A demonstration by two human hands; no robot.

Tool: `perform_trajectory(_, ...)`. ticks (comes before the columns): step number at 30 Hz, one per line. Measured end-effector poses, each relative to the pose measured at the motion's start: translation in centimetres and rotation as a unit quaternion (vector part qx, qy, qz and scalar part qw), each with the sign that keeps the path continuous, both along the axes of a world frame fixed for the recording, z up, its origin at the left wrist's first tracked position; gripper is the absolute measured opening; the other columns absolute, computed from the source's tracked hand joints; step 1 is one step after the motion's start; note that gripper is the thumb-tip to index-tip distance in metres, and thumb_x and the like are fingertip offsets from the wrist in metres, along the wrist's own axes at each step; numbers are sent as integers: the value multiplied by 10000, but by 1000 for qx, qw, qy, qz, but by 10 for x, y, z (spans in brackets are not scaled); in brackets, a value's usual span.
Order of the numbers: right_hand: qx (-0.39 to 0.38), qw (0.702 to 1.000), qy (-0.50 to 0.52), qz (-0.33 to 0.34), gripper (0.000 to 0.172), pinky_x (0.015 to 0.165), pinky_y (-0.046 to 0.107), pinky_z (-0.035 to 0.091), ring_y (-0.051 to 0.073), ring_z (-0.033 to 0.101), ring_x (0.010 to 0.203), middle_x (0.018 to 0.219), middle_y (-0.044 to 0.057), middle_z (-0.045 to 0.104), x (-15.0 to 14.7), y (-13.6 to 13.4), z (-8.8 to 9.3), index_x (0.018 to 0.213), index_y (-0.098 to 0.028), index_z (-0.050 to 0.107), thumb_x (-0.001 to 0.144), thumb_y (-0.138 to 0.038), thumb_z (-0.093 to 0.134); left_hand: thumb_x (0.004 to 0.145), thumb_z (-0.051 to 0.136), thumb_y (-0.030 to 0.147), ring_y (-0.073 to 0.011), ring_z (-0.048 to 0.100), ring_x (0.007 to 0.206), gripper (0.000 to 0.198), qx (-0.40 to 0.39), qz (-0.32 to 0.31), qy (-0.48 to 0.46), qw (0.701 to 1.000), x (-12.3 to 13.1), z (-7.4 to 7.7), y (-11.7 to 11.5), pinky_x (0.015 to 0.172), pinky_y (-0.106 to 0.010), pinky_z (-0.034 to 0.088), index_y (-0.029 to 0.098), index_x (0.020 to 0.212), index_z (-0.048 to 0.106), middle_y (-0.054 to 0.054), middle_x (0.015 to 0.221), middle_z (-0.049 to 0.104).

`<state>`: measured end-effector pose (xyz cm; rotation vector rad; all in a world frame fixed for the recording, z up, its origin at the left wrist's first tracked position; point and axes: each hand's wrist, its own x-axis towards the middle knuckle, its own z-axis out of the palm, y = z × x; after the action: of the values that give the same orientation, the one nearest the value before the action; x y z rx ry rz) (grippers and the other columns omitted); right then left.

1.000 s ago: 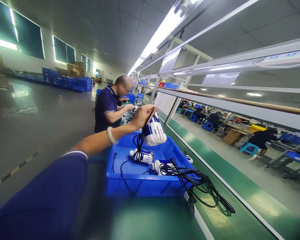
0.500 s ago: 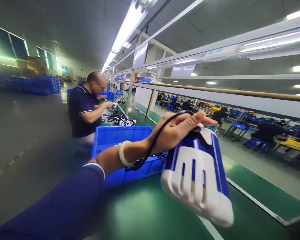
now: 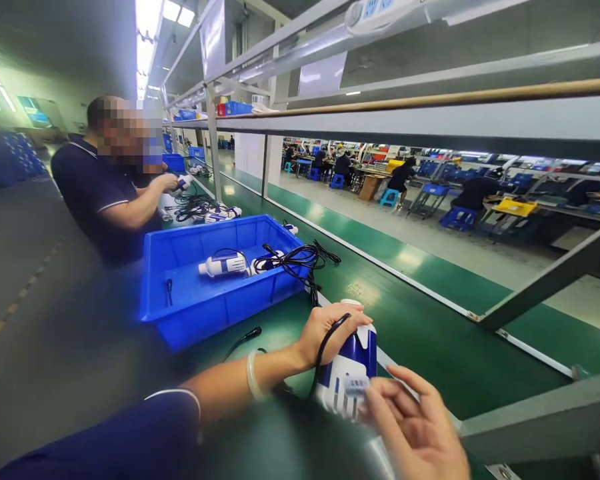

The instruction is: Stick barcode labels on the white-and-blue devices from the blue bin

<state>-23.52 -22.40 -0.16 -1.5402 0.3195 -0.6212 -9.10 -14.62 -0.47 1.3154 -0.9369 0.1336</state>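
Note:
My left hand [image 3: 325,337] grips the top end of a blue-and-white device with a slotted white housing [image 3: 353,357]; its kind I cannot tell. A black cord runs over the fingers and down beside the device. Close to the slotted face, my right hand [image 3: 417,423] pinches a small printed label [image 3: 356,385] between thumb and finger. The label overlaps the housing in view, and blur hides whether it touches. Beyond my left forearm, a blue plastic bin [image 3: 230,310] contains similar white-and-blue devices [image 3: 225,264] and black cords [image 3: 300,260].
A green workbench [image 3: 375,267] with a white edge strip runs into the distance under a metal shelf frame [image 3: 213,143]. A loose cord end [image 3: 247,335] lies before the bin. At left a co-worker [image 3: 110,187] handles a similar device near piled cords [image 3: 193,207].
The device in my left hand has come down and closer to the bench. My right hand has entered at the lower right with the label. The view has turned, showing more of the bin.

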Motion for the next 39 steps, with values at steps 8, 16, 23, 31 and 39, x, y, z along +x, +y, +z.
perform_trajectory(8, 20, 999, 38, 0, 500, 596, 238, 535, 196, 605, 756, 853, 55, 642, 37, 2, -41, 1079, -196, 536, 752, -477, 789, 961, 466, 378, -210, 651, 1019, 346, -38, 108, -4, 993, 11, -31, 13, 1045, -425, 419, 162, 872, 721, -73, 923, 739)
perform_trajectory(16, -57, 995, 59, -59, 363, 650, 222, 528, 172, 613, 758, 847, 67, 645, 49, 11, -48, 983, -169, 592, 777, -404, 774, 952, 493, 312, -193, 661, 995, 287, -37, 164, -3, 986, 26, -41, 23, 1045, -402, 386, 157, 861, 717, -66, 911, 745)
perform_trajectory(23, -77, 991, 97, -47, 356, 663, 241, 527, 181, 616, 758, 853, 71, 645, 54, 16, -44, 970, -173, 595, 769, -402, 780, 953, 476, 334, -193, 670, 981, 314, 1, 162, 18, 987, 30, -45, 28, 1072, -389, 354, 149, 864, 713, -77, 919, 745)
perform_trajectory(31, -108, 986, 113, -56, 366, 655, 263, 537, 189, 620, 718, 847, 75, 652, 53, 18, -37, 972, -175, 599, 766, -422, 773, 955, 458, 348, -191, 675, 967, 329, -3, 158, -5, 987, 30, -43, 28, 1071, -391, 358, 157, 845, 702, -79, 913, 746)
perform_trajectory(39, -109, 988, 94, -63, 368, 650, 260, 530, 188, 613, 735, 864, 76, 642, 52, 21, -40, 977, -174, 603, 777, -429, 776, 952, 464, 338, -192, 676, 963, 323, -6, 166, -13, 986, 29, -42, 29, 1077, -393, 357, 153, 838, 703, -78, 903, 747)
